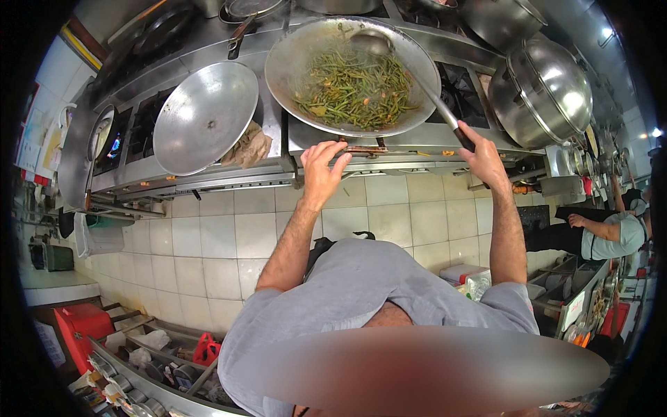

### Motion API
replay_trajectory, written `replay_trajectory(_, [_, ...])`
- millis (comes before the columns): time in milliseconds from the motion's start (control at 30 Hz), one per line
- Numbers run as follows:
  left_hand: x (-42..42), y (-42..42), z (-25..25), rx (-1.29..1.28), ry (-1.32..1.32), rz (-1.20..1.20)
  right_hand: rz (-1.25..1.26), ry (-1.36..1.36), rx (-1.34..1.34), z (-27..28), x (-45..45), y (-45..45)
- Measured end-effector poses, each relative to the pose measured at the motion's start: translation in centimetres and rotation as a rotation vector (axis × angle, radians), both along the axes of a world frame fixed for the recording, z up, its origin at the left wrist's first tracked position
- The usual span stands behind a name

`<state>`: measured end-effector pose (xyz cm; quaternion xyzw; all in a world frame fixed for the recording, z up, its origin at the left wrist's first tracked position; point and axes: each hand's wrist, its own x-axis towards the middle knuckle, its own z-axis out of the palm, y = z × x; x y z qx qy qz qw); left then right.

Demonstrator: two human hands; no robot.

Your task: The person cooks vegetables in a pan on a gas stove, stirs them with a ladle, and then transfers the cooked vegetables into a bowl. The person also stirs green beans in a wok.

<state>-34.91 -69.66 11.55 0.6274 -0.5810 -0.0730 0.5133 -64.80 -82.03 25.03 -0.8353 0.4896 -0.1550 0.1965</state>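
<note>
In front of me a large wok [281, 78] sits on the stove, filled with cooked green beans [359, 88] that give off steam. My right hand [484, 159] grips the dark end of the handle of a long metal ladle [435, 99]. The ladle's bowl [371, 43] rests inside the wok at its far side. Just below the near rim, my left hand [324, 169] is held with thumb and fingers apart, close to the left end of the wok's loop handle [367, 149]. Whether its fingertips touch that handle or the rim is hard to tell.
Left of the wok lies a wide metal lid or shallow pan [208, 120] over a crumpled brown cloth [250, 145]. A pan [101, 133] stands beside a lit flame [114, 146] further left. Large steel bowls [542, 94] lean at right, and another person [609, 234] stands beyond.
</note>
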Motion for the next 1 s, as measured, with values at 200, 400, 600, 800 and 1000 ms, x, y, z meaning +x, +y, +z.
replay_trajectory(200, [-0.6,-0.2,0.5,0.014,-0.015,-0.016,-0.002,0.110,-0.177,-2.8,3.8,-5.8])
replay_trajectory(400, [-0.5,0.2,0.5,-0.001,-0.019,0.018,-0.008,-0.070,0.387,-3.2,5.0,-3.4])
replay_trajectory(600, [-0.5,-0.5,0.4,0.002,-0.045,0.015,0.106,0.028,-0.029,0.0,-1.0,0.9])
replay_trajectory(800, [-0.3,-0.5,0.1,-0.006,0.003,0.021,0.070,-0.059,0.105,2.9,-2.6,9.6])
replay_trajectory(1000, [-0.4,-1.1,-0.1,-0.003,0.060,-0.015,0.029,0.176,0.110,-1.7,-1.9,9.4])
